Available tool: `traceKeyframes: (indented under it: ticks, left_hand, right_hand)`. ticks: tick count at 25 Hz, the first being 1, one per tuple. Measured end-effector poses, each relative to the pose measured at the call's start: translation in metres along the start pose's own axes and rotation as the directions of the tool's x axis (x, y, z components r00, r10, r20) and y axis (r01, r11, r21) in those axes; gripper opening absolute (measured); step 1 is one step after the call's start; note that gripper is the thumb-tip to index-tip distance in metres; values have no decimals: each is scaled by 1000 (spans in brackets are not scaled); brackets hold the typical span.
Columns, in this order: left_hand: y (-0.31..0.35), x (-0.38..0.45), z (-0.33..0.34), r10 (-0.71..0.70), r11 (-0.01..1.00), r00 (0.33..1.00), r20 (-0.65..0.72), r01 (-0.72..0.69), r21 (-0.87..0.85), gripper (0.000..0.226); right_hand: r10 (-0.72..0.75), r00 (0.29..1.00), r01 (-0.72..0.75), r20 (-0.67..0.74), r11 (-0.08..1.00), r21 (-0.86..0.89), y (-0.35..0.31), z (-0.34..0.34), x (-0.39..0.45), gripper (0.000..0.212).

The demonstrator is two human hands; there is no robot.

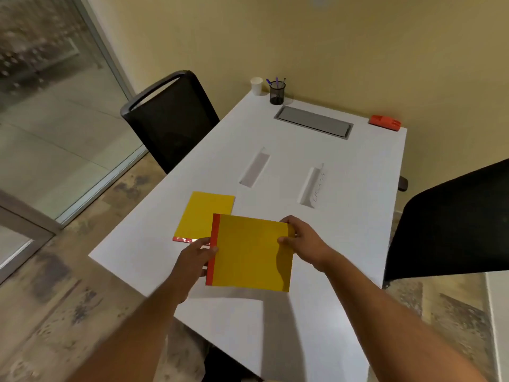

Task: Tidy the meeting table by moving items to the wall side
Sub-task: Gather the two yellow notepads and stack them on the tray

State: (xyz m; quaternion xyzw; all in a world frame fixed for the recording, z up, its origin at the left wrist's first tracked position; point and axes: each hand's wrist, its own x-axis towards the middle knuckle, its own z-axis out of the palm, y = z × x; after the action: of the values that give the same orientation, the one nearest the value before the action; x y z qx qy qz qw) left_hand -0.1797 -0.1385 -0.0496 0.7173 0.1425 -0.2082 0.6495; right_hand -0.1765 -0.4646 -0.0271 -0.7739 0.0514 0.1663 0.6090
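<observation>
Yellow card with a red strip down one edge makes up the notepad [252, 252] held just above the near part of the worktop [344, 216]. The left hand [194, 259] pinches its red-bound edge while the right hand [301, 241] pinches the far corner on the opposite side, so both grips are narrow and holding the pad. It looks thin, light and a little bendy, not fragile; I'd judge the stiffer bound edge the best place to take hold, since a one-handed pinch elsewhere may let it droop. Just beyond the left grip lies a second notepad [205, 216], flat, partly tucked under the held one. Farther out from the grips I count two folded name cards [254, 168] [312, 186], then by the wall one paper cup [256, 85], one pen holder [277, 92] and one red stapler [385, 122].
</observation>
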Motion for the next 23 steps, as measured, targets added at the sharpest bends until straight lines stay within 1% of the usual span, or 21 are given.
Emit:
traceKeyframes:
  ticks: [1, 2, 3, 4, 5, 6, 7, 9, 10, 11, 12, 14, 16, 18, 19, 20, 21, 22, 23]
  left_hand:
    - [-1, 12, -13, 20, 1000, 1000, -1, -20, -9, 23]
    - [-2, 26, -26, 33, 999, 999, -10, -33, -28, 21]
    - [-2, 42, -41, 31, 998, 999, -28, -33, -56, 19]
    - [-3, 57, -56, 18, 995, 998, -53, -23, -95, 19]
    - [-3, 71, -71, -2, 989, 997, -74, -9, -150, 20]
    - [-3, 85, -84, -24, 976, 997, -77, 7, -216, 23]
    - [-3, 96, -93, -44, 958, 997, -56, 26, -287, 28]
    - [-4, 112, -103, -77, 918, 997, 13, 76, -389, 42]
    - [-7, 118, -104, -97, 906, 994, 52, 110, -409, 49]
    - [-10, 121, -103, -120, 900, 989, 88, 146, -410, 55]
    - [-14, 124, -102, -143, 898, 983, 117, 179, -402, 59]
    - [-23, 130, -102, -181, 894, 974, 140, 222, -389, 62]
    - [-28, 136, -107, -227, 882, 964, 138, 264, -391, 53]
    - [-32, 147, -117, -301, 859, 949, 89, 311, -406, 33]
    - [-33, 152, -122, -341, 861, 939, 44, 331, -387, 26]
    - [-35, 157, -126, -352, 895, 936, -24, 329, -303, 24]
    - [-37, 162, -131, -313, 946, 944, -105, 300, -123, 22]
    - [-39, 165, -134, -227, 962, 960, -163, 248, 118, 20]
    - [-41, 168, -137, -122, 913, 976, -178, 181, 366, 21]
  right_hand:
    - [-12, 1000, 12, 7, 999, -29, -5, 14, 14, 26]
    - [1, 1000, -2, -9, 1000, -16, -11, 29, 29, 32]
    - [49, 997, -46, -57, 997, 57, -16, 44, 44, 40]
    - [123, 984, -104, -130, 985, 140, -21, 58, 58, 47]
    - [210, 955, -165, -210, 963, 211, -24, 71, 72, 51]
    - [306, 917, -237, -255, 934, 268, -25, 84, 84, 52]
    - [397, 889, -315, -227, 892, 325, -24, 95, 93, 51]
    - [516, 856, -467, -27, 796, 384, -22, 127, 107, 47]
    - [535, 843, -511, 58, 761, 399, -20, 146, 114, 45]
    - [536, 839, -522, 96, 741, 423, -18, 165, 122, 42]
    - [537, 840, -512, 83, 731, 451, -18, 181, 131, 37]
    - [562, 827, -488, -27, 740, 464, -21, 198, 149, 31]
    - [574, 814, -495, -89, 766, 411, -22, 201, 160, 32]
    - [580, 802, -504, -141, 785, 359, -18, 199, 169, 35]
    - [590, 790, -525, -165, 791, 313, -17, 197, 174, 36]
    - [598, 779, -559, -187, 798, 224, -18, 196, 178, 38]
    - [594, 777, -595, -208, 801, 69, -17, 195, 182, 41]
    - [573, 789, -607, -223, 784, -129, -14, 194, 186, 45]
    - [550, 804, -595, -226, 743, -306, -12, 196, 189, 50]
